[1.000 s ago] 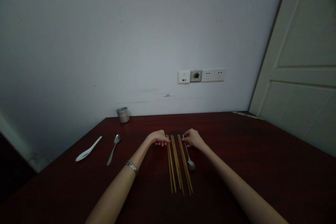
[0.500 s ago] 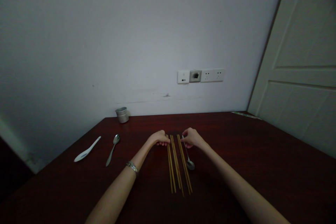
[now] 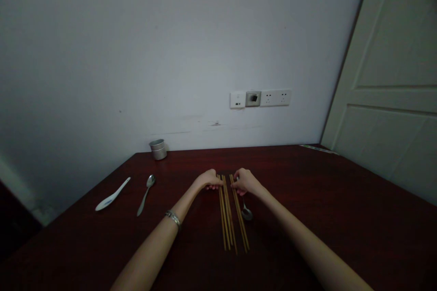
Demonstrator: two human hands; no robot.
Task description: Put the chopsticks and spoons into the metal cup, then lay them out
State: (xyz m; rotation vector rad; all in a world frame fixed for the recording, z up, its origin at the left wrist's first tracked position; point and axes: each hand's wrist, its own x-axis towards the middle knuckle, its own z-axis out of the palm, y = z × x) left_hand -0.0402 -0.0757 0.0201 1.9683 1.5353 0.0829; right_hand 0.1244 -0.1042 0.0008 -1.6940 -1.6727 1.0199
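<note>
Several wooden chopsticks point(image 3: 226, 218) lie lengthwise on the table in front of me, close together, with a narrow gap before the pair on the right. My left hand point(image 3: 210, 178) is closed at the far end of the leftmost chopsticks, its thumb across them and its other fingers curled on their left side. At the far end of the right pair, my right hand point(image 3: 246, 182) has its fingertips pinched against the sticks. A metal spoon point(image 3: 247, 214) lies just right of that pair, bowl towards me, its handle mostly hidden under my right hand.
To the left lie a white soup spoon point(image 3: 108, 201) and another metal spoon point(image 3: 146, 195). A metal cup point(image 3: 158, 150) stands at the back left near the wall. Sockets point(image 3: 259, 98) are on the wall, and a flat strip point(image 3: 319, 149) lies at the back right edge.
My left hand and the leftmost chopsticks have shifted slightly right, against the middle ones. My right hand has moved left from the spoon handle onto the right pair.
</note>
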